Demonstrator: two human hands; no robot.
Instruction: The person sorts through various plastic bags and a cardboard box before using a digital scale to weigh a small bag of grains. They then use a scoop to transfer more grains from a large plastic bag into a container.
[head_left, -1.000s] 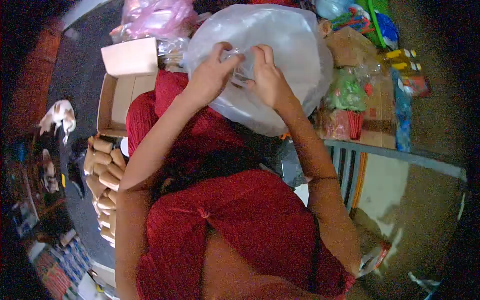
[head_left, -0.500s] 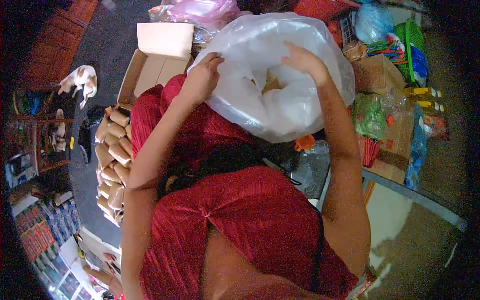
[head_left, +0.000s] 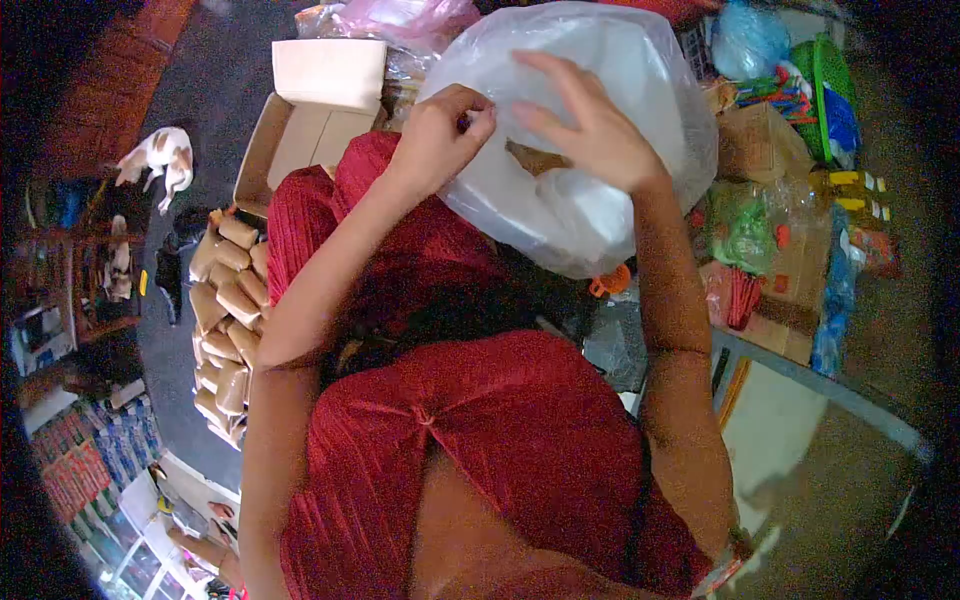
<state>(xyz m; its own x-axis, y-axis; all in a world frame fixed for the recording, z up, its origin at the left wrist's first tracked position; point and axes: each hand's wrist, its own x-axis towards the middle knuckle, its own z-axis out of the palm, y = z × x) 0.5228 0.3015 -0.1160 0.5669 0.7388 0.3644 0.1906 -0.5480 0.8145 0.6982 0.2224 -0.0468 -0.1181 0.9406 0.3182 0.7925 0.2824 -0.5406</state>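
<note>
A large clear plastic bag with a whitish, cloudy look stands wide open in front of my lap, its top spread in a ring around a dark brown-looking hollow. My left hand is over the bag's near left side, with thumb and fingers curled together in a pinch. Whatever lies between those fingertips is too small or hidden to name. Above the right part of the bag hovers my right hand, slightly blurred, its fingers and thumb spread apart and holding nothing.
An open cardboard box stands at left, near a stack of brown filled packets. A white and brown cat lies on the dark floor. At right are a cardboard box, a green basket and a green plastic bag.
My left hand has moved right and inward from the bag's left rim. My right hand has shifted slightly left with its fingers spread, and the bag sits a little higher in view.
</note>
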